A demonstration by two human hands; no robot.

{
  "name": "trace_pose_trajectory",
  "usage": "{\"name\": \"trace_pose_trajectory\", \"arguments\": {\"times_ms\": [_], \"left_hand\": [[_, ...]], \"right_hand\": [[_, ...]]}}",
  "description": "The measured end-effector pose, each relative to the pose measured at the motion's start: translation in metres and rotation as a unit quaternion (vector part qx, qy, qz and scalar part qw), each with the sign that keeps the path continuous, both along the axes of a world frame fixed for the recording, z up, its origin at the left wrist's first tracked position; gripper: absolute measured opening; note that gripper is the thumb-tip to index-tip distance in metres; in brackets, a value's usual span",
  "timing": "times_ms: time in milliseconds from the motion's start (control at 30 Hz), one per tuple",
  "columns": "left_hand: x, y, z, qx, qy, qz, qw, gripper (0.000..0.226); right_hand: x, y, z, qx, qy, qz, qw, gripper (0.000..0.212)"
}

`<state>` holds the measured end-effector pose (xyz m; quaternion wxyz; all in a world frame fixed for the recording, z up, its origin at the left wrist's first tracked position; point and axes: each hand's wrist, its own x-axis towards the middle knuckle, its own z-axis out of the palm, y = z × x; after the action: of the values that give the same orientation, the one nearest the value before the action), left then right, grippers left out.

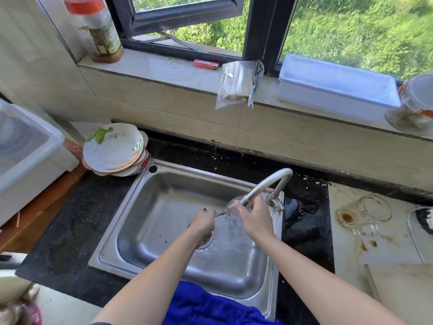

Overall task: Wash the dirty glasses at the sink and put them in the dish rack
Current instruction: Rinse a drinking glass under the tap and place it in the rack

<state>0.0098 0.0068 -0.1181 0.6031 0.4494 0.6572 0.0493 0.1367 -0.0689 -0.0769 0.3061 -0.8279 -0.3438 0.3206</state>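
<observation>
At the far right corner of the sink, under the spout of the faucet, a clear glass is sitting in the running water. The right hand is gripping it from the right, fingers wrapping round its body. The left hand is hovering over the drain, curling into a fist and pinching a thin dark implement whose tip is pointing at the glass. What the implement is, and whether it is touching the glass, I cannot tell. Water is splashing onto the basin floor below the glass. On the pale counter, right of the sink, a second glass mug is lying on its side just beside a brown ring stain. Beside the sink's far left corner, a stack of plates is sitting tilted on the dark countertop. A blue cloth is draping over the sink's near edge.
</observation>
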Motion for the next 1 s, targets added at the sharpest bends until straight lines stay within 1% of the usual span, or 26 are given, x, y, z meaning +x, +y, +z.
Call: {"name": "trace_pose_trajectory", "arguments": {"times_ms": [67,100,133,167,200,233,267,300,367,400,433,500,600,667,733,833,867,900,967,1000], "left_hand": [[0.000,-0.001,0.009,0.058,0.041,-0.014,0.997,0.020],[-0.003,-0.001,0.014,0.094,0.063,-0.026,0.993,0.021],[-0.007,-0.001,0.020,0.130,0.086,-0.042,0.987,0.022],[-0.011,-0.002,0.026,0.162,0.109,-0.063,0.979,0.023],[-0.014,-0.004,0.031,0.188,0.128,-0.083,0.970,0.024],[-0.016,-0.005,0.036,0.204,0.141,-0.094,0.964,0.025],[-0.017,-0.006,0.039,0.210,0.148,-0.097,0.961,0.025],[-0.018,-0.007,0.041,0.211,0.149,-0.095,0.961,0.026],[-0.019,-0.007,0.042,0.214,0.151,-0.091,0.961,0.029],[-0.019,-0.009,0.044,0.224,0.158,-0.098,0.957,0.030],[-0.018,-0.010,0.047,0.239,0.166,-0.108,0.951,0.030],[-0.016,-0.012,0.051,0.270,0.174,-0.124,0.939,0.029],[-0.017,-0.011,0.054,0.316,0.165,-0.152,0.922,0.027],[-0.024,-0.010,0.055,0.349,0.142,-0.184,0.908,0.026],[-0.030,-0.009,0.056,0.379,0.114,-0.207,0.895,0.024],[-0.032,-0.006,0.056,0.404,0.098,-0.236,0.879,0.026],[-0.033,-0.005,0.055,0.404,0.097,-0.239,0.877,0.027],[-0.033,-0.005,0.055,0.402,0.095,-0.236,0.880,0.027],[-0.034,-0.006,0.051,0.383,0.080,-0.189,0.901,0.027],[-0.034,-0.006,0.048,0.358,0.071,-0.158,0.918,0.026]], "right_hand": [[-0.010,0.004,0.002,-0.018,-0.084,0.064,0.994,0.041],[-0.010,0.005,-0.001,-0.020,-0.108,0.090,0.990,0.045],[-0.007,0.006,-0.004,-0.011,-0.115,0.090,0.989,0.042],[-0.002,0.009,-0.005,-0.012,-0.090,0.068,0.994,0.038],[0.003,0.011,-0.007,-0.035,-0.092,0.058,0.993,0.042],[0.005,0.013,-0.010,-0.057,-0.095,0.053,0.992,0.051],[0.001,0.014,-0.011,-0.060,-0.127,0.083,0.987,0.059],[-0.007,0.014,-0.012,-0.053,-0.131,0.119,0.983,0.064],[-0.014,0.013,-0.016,-0.028,-0.138,0.190,0.972,0.062],[-0.013,0.014,-0.011,-0.030,-0.099,0.182,0.978,0.057],[-0.009,0.016,-0.007,-0.049,-0.062,0.154,0.985,0.052],[-0.009,0.020,-0.004,-0.061,-0.067,0.115,0.989,0.049],[-0.018,0.022,0.001,-0.049,-0.044,0.161,0.985,0.049],[-0.004,0.026,0.003,-0.087,0.028,0.160,0.983,0.044],[0.010,0.033,0.004,-0.127,0.051,0.174,0.975,0.045],[0.007,0.042,0.007,-0.165,0.077,0.267,0.946,0.045],[0.006,0.042,0.008,-0.158,0.098,0.283,0.941,0.044],[0.007,0.041,0.012,-0.153,0.132,0.270,0.941,0.043],[0.017,0.037,0.016,-0.150,0.211,0.206,0.944,0.032],[0.022,0.033,0.016,-0.152,0.252,0.171,0.941,0.031]]}}
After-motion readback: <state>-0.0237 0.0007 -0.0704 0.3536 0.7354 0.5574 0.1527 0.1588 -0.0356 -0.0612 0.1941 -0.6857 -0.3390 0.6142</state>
